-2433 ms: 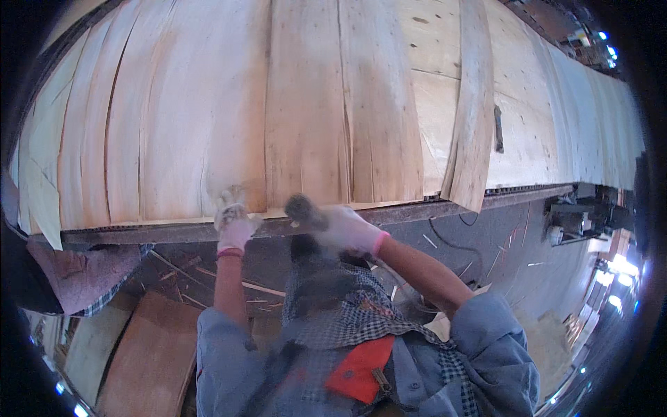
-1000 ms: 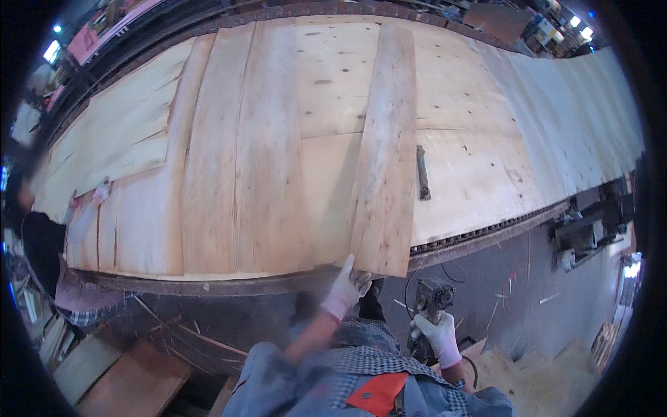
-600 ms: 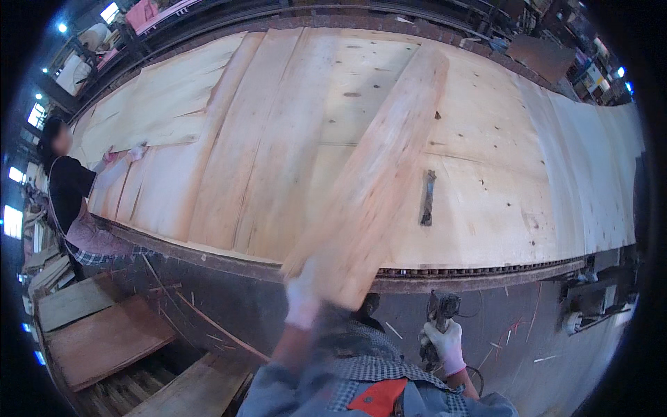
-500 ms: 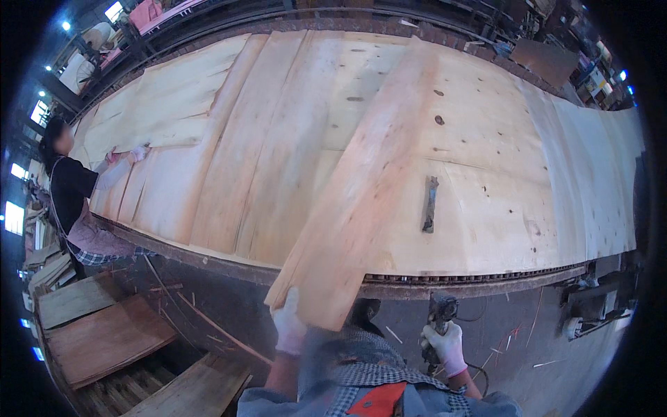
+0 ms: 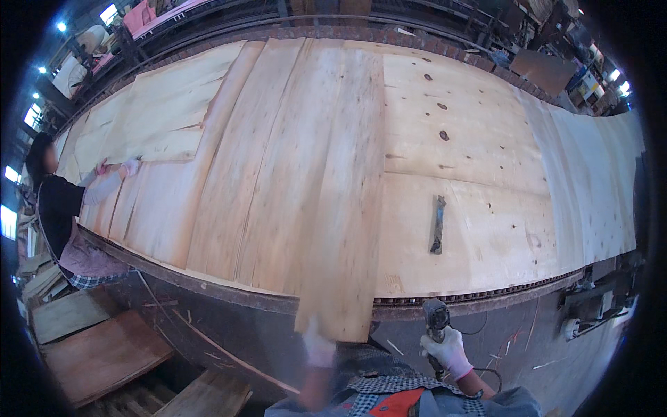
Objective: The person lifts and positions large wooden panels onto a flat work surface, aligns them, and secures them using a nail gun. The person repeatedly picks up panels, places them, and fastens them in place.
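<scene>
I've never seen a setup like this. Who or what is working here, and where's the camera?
No robot here: a person works with gloved hands, filmed from above by a wide fisheye camera on their head, which makes straight edges bend. The left hand, blurred, holds the near end of a long, thin, light-brown wood strip. The right hand holds a dark handheld tool. Pale, thin wood sheets cover the long table, and a narrow dark bar lies on them. At the left, a black-topped co-worker touches another sheet.
</scene>
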`<move>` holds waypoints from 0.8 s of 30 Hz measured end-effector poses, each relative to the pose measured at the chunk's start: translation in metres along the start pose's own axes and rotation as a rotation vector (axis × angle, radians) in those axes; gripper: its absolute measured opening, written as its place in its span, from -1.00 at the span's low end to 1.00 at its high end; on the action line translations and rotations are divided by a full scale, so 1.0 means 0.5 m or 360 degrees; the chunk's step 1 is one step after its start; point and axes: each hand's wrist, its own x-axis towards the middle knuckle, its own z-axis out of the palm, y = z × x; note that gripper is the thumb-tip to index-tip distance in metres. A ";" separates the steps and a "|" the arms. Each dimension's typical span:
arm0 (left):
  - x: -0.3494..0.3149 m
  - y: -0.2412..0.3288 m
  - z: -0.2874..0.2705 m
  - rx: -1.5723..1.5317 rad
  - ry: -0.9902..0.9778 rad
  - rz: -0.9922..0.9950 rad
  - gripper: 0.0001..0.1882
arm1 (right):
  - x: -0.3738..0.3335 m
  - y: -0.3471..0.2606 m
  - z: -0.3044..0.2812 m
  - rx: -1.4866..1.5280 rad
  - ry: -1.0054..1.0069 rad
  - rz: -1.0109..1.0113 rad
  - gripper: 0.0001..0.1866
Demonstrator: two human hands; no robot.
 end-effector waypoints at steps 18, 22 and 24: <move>0.127 -0.042 -0.024 0.0495 0.0007 0.0258 -0.49 | -0.001 0.008 0.000 -0.0008 -0.0079 0.0161 -0.74; 0.092 -0.036 0.002 0.0447 0.0147 0.0159 -0.47 | 0.010 0.022 -0.003 0.0023 -0.0132 0.0191 -0.75; 0.103 -0.053 0.023 0.0425 0.0251 0.0110 -0.47 | 0.019 0.013 -0.002 -0.0037 -0.0161 0.0144 -0.74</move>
